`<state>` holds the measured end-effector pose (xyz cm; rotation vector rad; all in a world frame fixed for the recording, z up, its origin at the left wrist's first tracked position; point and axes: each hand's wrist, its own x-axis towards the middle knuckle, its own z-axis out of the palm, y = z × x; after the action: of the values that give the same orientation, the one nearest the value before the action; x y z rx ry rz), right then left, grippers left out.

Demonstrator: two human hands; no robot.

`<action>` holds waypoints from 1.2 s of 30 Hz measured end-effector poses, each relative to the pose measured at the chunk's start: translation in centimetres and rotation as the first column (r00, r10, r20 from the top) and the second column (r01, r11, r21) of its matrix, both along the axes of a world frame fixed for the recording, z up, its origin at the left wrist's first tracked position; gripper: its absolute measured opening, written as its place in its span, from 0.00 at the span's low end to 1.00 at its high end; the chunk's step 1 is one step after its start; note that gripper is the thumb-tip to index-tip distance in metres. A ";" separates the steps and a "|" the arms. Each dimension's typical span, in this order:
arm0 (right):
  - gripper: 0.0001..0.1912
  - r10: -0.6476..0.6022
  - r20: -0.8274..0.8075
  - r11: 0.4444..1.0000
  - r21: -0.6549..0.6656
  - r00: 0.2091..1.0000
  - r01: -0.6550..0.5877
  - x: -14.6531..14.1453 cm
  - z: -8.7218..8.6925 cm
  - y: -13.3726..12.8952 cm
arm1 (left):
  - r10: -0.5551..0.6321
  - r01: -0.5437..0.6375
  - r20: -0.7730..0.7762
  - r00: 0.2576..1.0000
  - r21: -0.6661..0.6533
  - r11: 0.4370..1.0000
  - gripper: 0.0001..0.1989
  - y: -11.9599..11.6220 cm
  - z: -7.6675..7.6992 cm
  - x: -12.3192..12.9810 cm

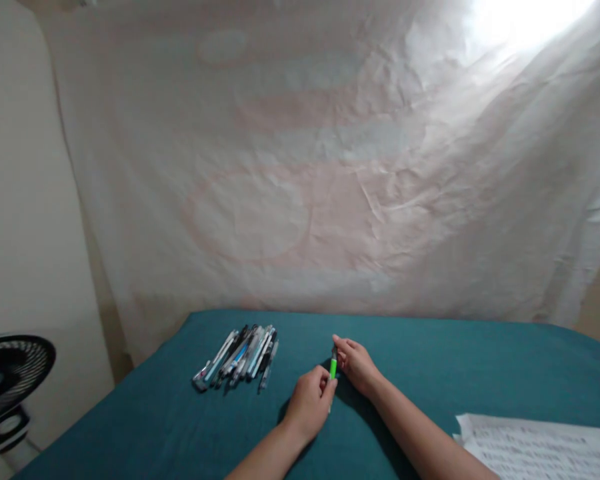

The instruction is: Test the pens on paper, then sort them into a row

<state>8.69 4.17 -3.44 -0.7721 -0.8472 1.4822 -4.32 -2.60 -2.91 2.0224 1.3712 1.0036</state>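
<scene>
A pen (333,369) with a bright green barrel section and a dark upper end is held upright-slanted between my two hands over the middle of the table. My left hand (310,402) is closed around its lower part, and a pale tip shows below the fingers. At the dark upper end, the fingers of my right hand (357,365) are pinched on the pen. Whether that dark end is a separate cap, I cannot tell. Left of my hands lies a pile of pens (245,353), mostly black, white, grey and blue, side by side on the cloth.
A dark green cloth covers the table (155,427). Sheets of handwritten paper (540,447) lie at the front right. A black fan (10,380) stands beyond the table's left edge. Behind hangs a pale wrinkled sheet (330,200).
</scene>
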 end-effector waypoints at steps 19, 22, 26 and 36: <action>0.14 0.108 -0.126 0.994 -0.008 0.986 -0.110 0.6 -0.7 0.9 | -0.112 0.184 0.325 0.939 -0.198 0.963 0.14 0.6 0.5 0.0; 0.14 0.087 -0.132 0.996 -0.008 0.987 -0.089 0.6 -0.8 1.0 | -0.116 0.181 0.304 0.946 -0.195 0.964 0.14 0.7 0.3 -0.1; 0.13 0.100 -0.128 0.995 -0.017 0.987 -0.103 1.0 -0.7 1.1 | -0.104 0.176 0.306 0.946 -0.219 0.960 0.16 0.8 0.3 -0.2; 0.10 0.109 -0.123 0.993 -0.030 0.986 -0.113 1.1 -0.3 0.7 | -0.117 0.197 0.336 0.935 -0.213 0.957 0.15 0.9 0.3 0.0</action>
<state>9.78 4.87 -3.75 -0.6630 -0.7832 1.6307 -4.36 -1.75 -2.57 1.6729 1.0818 0.9867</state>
